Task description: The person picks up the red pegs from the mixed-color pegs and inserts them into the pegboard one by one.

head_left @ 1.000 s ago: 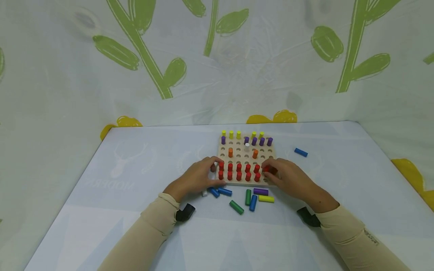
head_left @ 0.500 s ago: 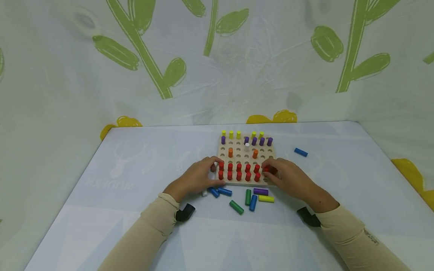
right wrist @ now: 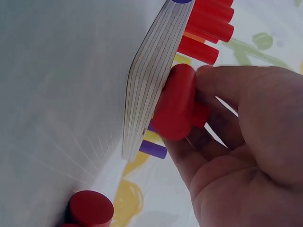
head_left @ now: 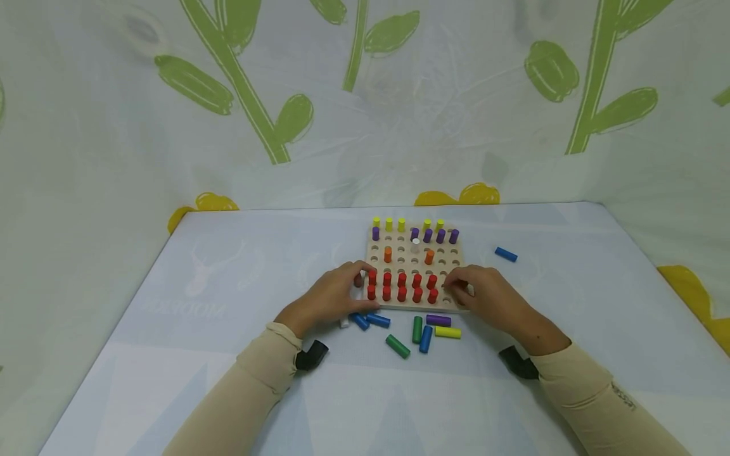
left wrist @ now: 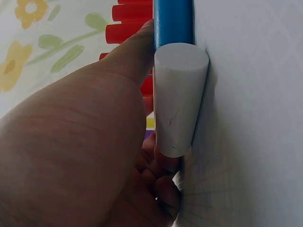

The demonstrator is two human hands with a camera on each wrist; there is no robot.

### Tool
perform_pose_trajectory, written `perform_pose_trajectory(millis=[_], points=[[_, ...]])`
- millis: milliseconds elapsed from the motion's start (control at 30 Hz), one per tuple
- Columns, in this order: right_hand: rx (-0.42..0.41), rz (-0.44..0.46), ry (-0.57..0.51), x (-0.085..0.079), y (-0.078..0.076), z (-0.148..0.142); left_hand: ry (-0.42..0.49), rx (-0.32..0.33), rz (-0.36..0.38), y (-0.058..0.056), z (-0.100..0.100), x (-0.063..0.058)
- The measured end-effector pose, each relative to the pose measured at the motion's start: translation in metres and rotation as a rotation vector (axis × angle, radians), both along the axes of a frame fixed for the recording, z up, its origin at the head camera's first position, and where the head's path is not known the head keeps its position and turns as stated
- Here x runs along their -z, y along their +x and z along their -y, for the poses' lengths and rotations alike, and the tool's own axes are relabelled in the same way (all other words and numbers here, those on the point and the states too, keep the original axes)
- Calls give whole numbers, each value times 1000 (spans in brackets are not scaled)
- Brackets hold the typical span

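Observation:
A wooden pegboard (head_left: 392,261) stands mid-table with upright red pegs (head_left: 402,294) in its two near rows. Yellow, purple, orange and white pegs stand in the rows farther back. My left hand (head_left: 333,292) holds the board's left side, thumb at the near corner and index finger beside a red peg. At the board's right edge is my right hand (head_left: 490,297). In the right wrist view its thumb and fingers pinch a loose red peg (right wrist: 176,104) beside the layered board edge; the hand hides this peg from the head view.
Before the board lie green (head_left: 397,346), blue (head_left: 425,339), purple (head_left: 438,320) and yellow (head_left: 447,332) pegs. A white peg (left wrist: 180,101) lies by the left wrist. One blue peg (head_left: 505,254) lies right of the board. Red pegs (right wrist: 91,209) show low in the right wrist view.
My right hand has shifted slightly and its fingers have drawn closer together; the red between them no longer shows from the head. The left hand and the board stay in place.

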State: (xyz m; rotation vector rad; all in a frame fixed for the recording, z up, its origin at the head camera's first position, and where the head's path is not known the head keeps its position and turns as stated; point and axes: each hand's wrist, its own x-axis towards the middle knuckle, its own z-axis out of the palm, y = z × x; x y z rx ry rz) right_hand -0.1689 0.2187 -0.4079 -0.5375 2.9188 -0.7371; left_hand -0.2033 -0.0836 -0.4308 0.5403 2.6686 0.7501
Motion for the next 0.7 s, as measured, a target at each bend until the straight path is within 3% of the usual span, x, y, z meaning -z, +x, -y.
perform_pose_trajectory(millis=[500, 700], points=[[-9, -38, 12, -1, 0, 2, 9, -3, 1, -2, 1, 4], [-11, -114, 16, -8, 5, 1, 13, 1, 9, -2, 1, 5]])
